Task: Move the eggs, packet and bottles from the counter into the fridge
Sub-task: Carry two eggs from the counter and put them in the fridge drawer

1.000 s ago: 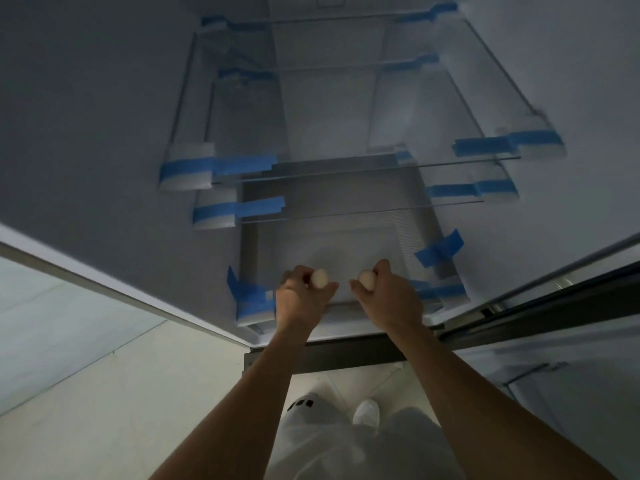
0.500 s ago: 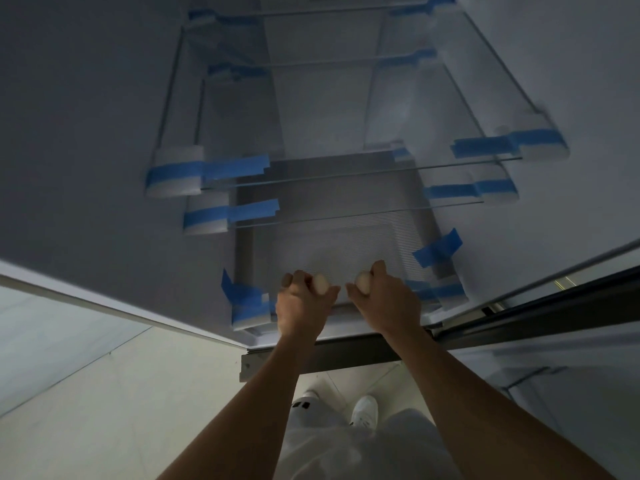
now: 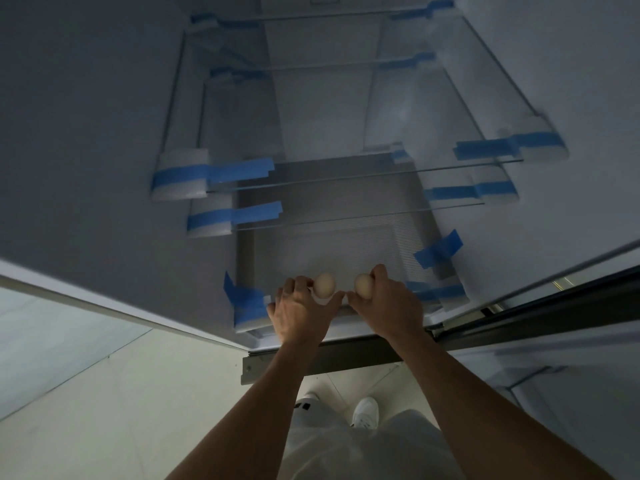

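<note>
I look down into an open, unlit fridge (image 3: 104, 133). My left hand (image 3: 301, 311) holds a pale egg (image 3: 325, 285) between thumb and fingertips. My right hand (image 3: 386, 304) holds a second pale egg (image 3: 363, 286) the same way. Both eggs hover side by side, a small gap apart, over the front edge of the lowest ribbed shelf (image 3: 346, 251). Whether the eggs touch the shelf I cannot tell. The packet and the bottles are out of view.
Above the low shelf are two glass shelves (image 3: 346, 178), with more higher up, their corners wrapped in white foam and blue tape (image 3: 239, 169). A dark door frame (image 3: 519, 317) runs at the right. Pale floor tiles and my white shoes (image 3: 365, 410) lie below.
Both hands have loosened their grip a little, so more of each egg shows. They stay at the front edge of the lowest shelf.
</note>
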Motion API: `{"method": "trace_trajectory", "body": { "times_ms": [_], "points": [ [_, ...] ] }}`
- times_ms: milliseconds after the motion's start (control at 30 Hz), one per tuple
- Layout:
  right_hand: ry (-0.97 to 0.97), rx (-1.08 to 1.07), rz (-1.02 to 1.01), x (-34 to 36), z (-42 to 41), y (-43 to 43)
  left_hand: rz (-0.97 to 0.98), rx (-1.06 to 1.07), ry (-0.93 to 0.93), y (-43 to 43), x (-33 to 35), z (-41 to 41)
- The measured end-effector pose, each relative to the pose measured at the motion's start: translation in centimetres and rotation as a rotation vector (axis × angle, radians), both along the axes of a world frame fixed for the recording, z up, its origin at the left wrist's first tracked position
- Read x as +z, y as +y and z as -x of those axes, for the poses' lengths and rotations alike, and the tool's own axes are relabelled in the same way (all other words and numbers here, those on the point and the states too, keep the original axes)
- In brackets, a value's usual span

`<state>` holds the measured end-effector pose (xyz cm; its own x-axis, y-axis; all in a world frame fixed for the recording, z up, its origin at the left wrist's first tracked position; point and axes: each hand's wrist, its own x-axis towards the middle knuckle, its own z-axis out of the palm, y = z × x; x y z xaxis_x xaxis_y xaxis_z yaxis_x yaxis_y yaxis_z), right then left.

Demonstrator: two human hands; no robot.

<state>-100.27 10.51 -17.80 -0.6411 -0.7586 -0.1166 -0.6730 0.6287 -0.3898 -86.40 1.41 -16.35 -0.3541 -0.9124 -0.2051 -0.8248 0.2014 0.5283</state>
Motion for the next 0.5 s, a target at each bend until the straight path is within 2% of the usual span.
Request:
{"method": "trace_trajectory", "body": {
  "times_ms": [500],
  "points": [
    [-0.055, -0.031, -0.024, 0.74, -0.26, 0.53, -0.006, -0.100, -0.044, -0.24, 0.51, -0.87]
  ]
}}
